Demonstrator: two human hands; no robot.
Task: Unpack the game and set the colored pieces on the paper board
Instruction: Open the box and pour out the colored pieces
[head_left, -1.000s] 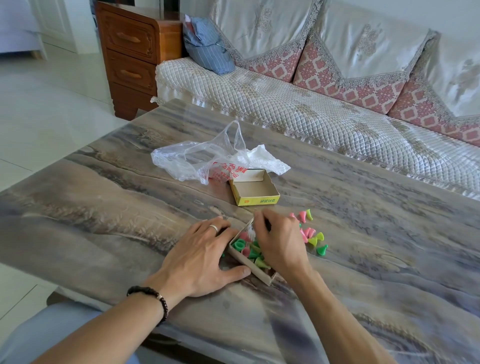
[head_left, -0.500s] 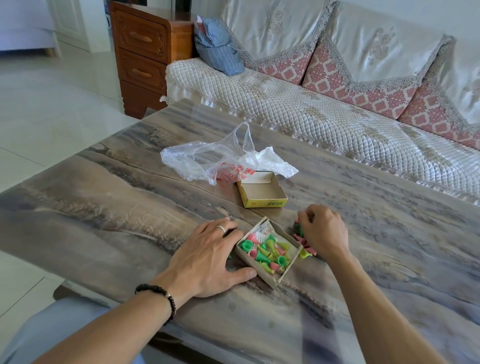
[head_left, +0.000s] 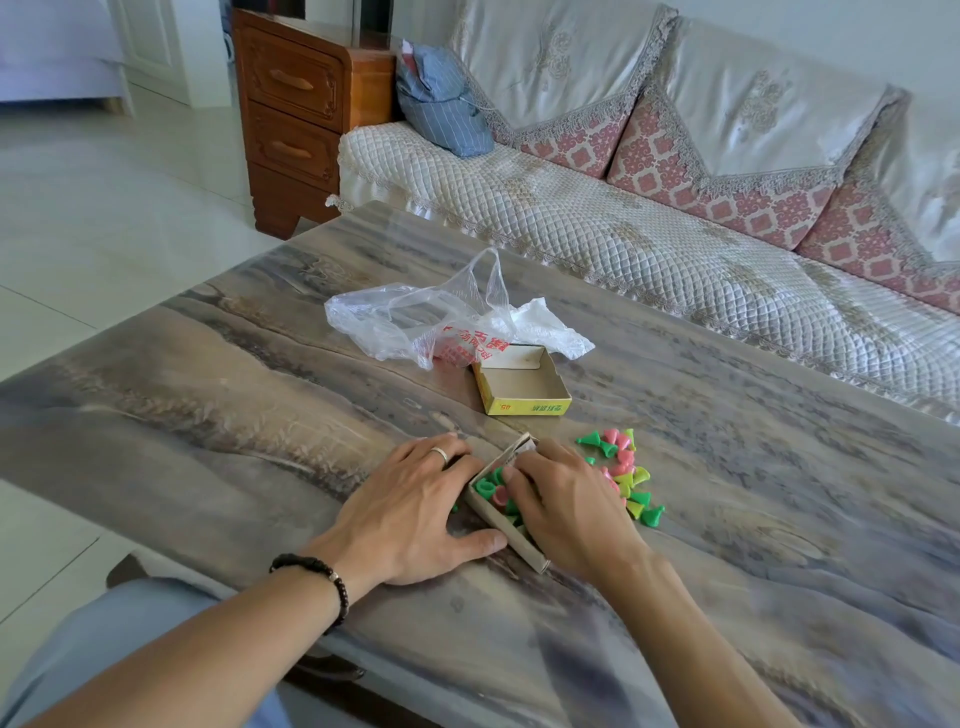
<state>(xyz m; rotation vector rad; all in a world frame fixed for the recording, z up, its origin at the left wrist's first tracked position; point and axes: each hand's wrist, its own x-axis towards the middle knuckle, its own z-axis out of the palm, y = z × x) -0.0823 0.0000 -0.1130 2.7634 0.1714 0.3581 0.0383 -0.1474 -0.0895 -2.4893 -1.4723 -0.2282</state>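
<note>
Right grip curls into the box, fingers among pieces; left grip lies flat, steadying it at lower centre.

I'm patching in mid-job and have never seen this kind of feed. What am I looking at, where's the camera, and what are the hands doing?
No machine here: a person's two bare hands, filmed by a camera worn on the head, looking forward and down at a table. The left hand lies flat beside a small tray holding green and pink pieces. The right hand reaches into that tray, fingers curled over the pieces; whether it grips any is hidden. A loose pile of pieces lies right of the tray. Farther back are the empty yellow lid and a plastic bag. No paper board shows.
</note>
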